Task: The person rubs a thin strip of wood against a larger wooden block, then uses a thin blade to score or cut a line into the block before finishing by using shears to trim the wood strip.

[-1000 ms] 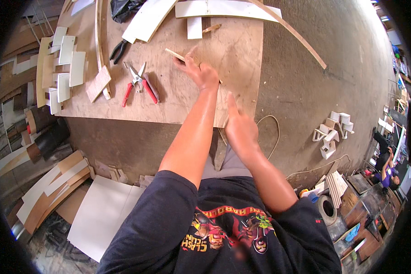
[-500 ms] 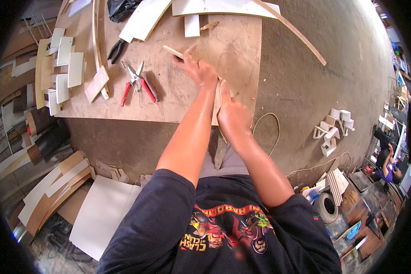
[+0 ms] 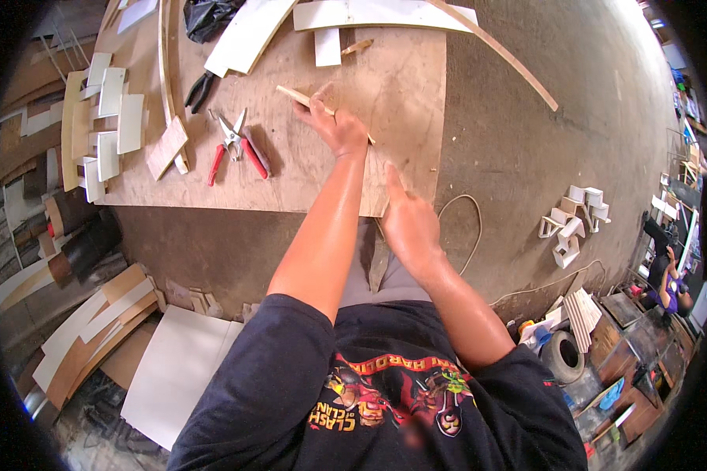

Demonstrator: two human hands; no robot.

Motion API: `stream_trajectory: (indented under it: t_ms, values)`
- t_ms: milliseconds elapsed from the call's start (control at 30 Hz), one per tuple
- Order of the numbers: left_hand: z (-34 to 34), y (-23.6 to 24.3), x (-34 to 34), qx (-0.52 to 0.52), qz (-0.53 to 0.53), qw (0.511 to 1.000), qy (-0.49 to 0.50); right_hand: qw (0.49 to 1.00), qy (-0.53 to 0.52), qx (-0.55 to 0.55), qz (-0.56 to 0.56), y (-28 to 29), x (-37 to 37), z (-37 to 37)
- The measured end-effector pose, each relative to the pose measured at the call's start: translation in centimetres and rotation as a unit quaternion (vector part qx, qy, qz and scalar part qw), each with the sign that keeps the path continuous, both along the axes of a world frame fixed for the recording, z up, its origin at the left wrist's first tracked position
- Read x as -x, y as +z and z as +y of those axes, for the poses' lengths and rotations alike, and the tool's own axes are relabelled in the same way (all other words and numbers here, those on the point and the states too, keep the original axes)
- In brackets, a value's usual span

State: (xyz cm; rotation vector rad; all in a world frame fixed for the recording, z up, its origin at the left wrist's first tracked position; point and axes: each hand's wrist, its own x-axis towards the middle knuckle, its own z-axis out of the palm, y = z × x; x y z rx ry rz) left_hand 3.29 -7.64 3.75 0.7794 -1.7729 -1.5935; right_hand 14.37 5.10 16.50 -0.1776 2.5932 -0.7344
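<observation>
A thin wood strip (image 3: 322,108) lies on the plywood board (image 3: 401,86), toward the board's far right part, its long axis slanting from upper left to lower right. The left hand (image 3: 334,125) lies across the strip's middle, fingers pressed together on it, so both ends stick out — one to the far left of the knuckles, one toward the board's right edge. The right hand (image 3: 407,224) sits at the board's near right corner, well nearer the person than the strip; its fingers are curled around a flat wood piece (image 3: 375,188) standing on edge against the near edge, thumb up along it. So the strip lies up and to the left of the right hand, and the left hand is much the closer one.

Red-handled pliers (image 3: 232,145) rest at the board's middle; white offcuts (image 3: 110,118) stack along its left edge.
</observation>
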Motion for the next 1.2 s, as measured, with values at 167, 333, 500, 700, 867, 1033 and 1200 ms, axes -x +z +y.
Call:
stream_trajectory:
  t_ms: [167,333,500,700,867,1033,1200]
  values:
    - [0.0,-0.5,0.1,0.074,-0.038,0.996,-0.026,1.000,-0.019,-0.023,-0.006,-1.1,3.4,-1.7]
    - [0.2,-0.3,0.0,0.046,-0.036,0.998,-0.010,0.999,0.025,-0.032,0.005,-1.2,0.5,0.0]
    - [0.1,-0.7,0.2,0.052,-0.024,0.998,-0.006,0.999,0.006,-0.038,0.018,-1.9,2.6,-1.4]
    - [0.2,0.3,-0.1,0.059,-0.070,0.996,-0.014,0.997,0.039,-0.061,0.020,-1.5,0.4,-0.4]
    - [0.3,0.4,0.2,0.044,-0.043,0.998,-0.017,0.999,0.014,-0.009,0.039,-1.9,0.2,0.4]
    - [0.4,0.4,0.1,0.063,-0.031,0.997,-0.025,1.000,-0.005,-0.025,-0.009,-1.6,2.2,-0.7]
    - [0.5,0.8,0.1,0.048,-0.048,0.998,-0.011,1.000,0.011,-0.010,0.005,-1.1,1.3,0.1]
